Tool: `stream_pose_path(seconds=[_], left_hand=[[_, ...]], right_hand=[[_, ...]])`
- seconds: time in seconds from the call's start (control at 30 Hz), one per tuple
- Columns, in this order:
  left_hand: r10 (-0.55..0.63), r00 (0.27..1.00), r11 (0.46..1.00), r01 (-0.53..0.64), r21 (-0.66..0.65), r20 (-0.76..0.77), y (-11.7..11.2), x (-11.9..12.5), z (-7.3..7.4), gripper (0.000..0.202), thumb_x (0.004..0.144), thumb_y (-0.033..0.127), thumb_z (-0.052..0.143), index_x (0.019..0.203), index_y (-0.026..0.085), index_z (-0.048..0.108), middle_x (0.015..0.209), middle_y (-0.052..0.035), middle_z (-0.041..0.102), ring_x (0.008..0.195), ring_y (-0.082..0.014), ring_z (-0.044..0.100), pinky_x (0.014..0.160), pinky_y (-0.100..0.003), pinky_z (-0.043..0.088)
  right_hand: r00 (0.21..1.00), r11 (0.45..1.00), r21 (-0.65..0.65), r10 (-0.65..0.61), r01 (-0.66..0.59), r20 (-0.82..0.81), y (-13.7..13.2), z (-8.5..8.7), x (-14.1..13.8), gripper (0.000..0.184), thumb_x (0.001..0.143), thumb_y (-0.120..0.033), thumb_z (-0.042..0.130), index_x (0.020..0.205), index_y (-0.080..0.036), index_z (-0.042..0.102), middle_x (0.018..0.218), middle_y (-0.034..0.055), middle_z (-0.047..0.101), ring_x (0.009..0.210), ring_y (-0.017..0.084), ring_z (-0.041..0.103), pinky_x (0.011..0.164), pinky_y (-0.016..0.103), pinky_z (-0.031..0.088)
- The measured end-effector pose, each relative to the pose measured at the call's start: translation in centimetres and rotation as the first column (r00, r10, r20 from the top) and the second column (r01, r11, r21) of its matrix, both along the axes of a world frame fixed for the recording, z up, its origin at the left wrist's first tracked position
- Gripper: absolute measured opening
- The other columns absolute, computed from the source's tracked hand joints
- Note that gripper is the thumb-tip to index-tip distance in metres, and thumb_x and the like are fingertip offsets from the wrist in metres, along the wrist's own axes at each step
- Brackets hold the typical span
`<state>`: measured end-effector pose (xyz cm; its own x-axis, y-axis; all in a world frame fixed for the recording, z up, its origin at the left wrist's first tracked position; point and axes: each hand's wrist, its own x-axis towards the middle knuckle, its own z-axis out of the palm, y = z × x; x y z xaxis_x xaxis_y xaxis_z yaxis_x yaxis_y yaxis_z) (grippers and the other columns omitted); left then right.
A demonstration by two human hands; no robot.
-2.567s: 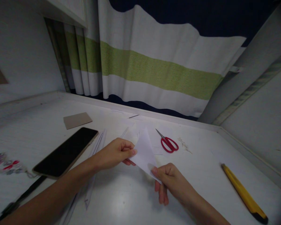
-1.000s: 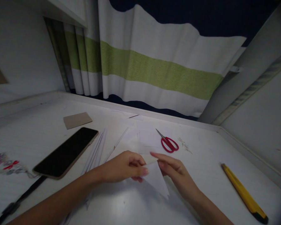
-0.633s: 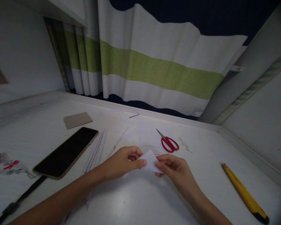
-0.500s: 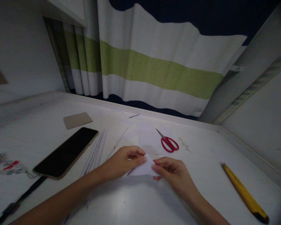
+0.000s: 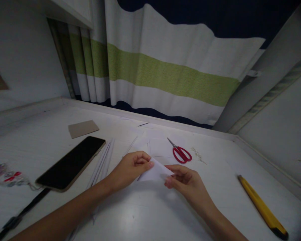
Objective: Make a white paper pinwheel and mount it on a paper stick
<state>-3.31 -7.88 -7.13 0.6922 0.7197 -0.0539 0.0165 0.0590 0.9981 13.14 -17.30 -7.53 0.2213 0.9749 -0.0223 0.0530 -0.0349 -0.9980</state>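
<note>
A small piece of white folded paper (image 5: 155, 172) is held above the white desk between my two hands. My left hand (image 5: 132, 167) pinches its upper left corner with thumb and forefinger. At the right corner, the thumb and fingers of my right hand (image 5: 185, 182) grip the same piece. Beyond the hands lie flat sheets of white paper (image 5: 160, 148), pale against the desk. Red-handled scissors (image 5: 180, 154) rest beside those sheets, blades pointing away to the left.
On the left are a black-screened phone (image 5: 72, 162) with a beaded charm (image 5: 11, 175), a beige card (image 5: 83, 129) and long folded paper strips (image 5: 101, 164). A yellow utility knife (image 5: 262, 206) lies at right. Small pale scraps (image 5: 197, 155) sit near the scissors. A striped curtain (image 5: 170, 73) hangs behind.
My left hand has risen slightly and moved a little left with its corner of the paper. The fingers of my right hand have shifted on the other corner; more of the paper's face shows.
</note>
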Motion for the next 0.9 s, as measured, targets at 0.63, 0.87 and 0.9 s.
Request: stream_pose_path(seconds=[0.63, 0.87, 0.9], left_hand=[[0.037, 0.999, 0.998, -0.037, 0.046, -0.005, 0.15, 0.1, -0.01, 0.017, 0.069, 0.031, 0.06, 0.072, 0.015, 0.053, 0.062, 0.0023, 0.059, 0.052, -0.0091, 0.053, 0.047, -0.018, 0.036], [0.021, 1.0, 0.998, -0.021, 0.055, 0.005, 0.06, -0.1, -0.08, 0.015, 0.071, 0.03, 0.059, 0.072, 0.015, 0.054, 0.06, 0.0034, 0.059, 0.052, -0.0086, 0.052, 0.048, -0.018, 0.036], [0.014, 1.0, 0.998, -0.014, 0.059, 0.005, 0.07, -0.13, -0.16, 0.015, 0.071, 0.03, 0.059, 0.072, 0.015, 0.054, 0.06, 0.0035, 0.058, 0.051, -0.0082, 0.051, 0.047, -0.018, 0.035]], right_hand=[[1.0, 1.0, -0.007, 0.005, -0.005, 0.021, -0.02, 0.02, -0.09, 0.019, 0.068, -0.034, 0.064, 0.066, -0.015, 0.067, 0.06, 0.0035, 0.068, 0.049, 0.011, 0.059, 0.05, 0.022, 0.048], [1.0, 1.0, -0.008, 0.02, -0.021, -0.011, 0.02, -0.14, -0.12, 0.022, 0.068, -0.036, 0.063, 0.066, -0.014, 0.067, 0.06, 0.0044, 0.068, 0.049, 0.011, 0.06, 0.051, 0.023, 0.049], [1.0, 1.0, -0.007, 0.025, -0.025, -0.016, 0.03, -0.19, -0.1, 0.023, 0.068, -0.036, 0.063, 0.066, -0.014, 0.067, 0.06, 0.0046, 0.068, 0.049, 0.011, 0.06, 0.051, 0.023, 0.049]])
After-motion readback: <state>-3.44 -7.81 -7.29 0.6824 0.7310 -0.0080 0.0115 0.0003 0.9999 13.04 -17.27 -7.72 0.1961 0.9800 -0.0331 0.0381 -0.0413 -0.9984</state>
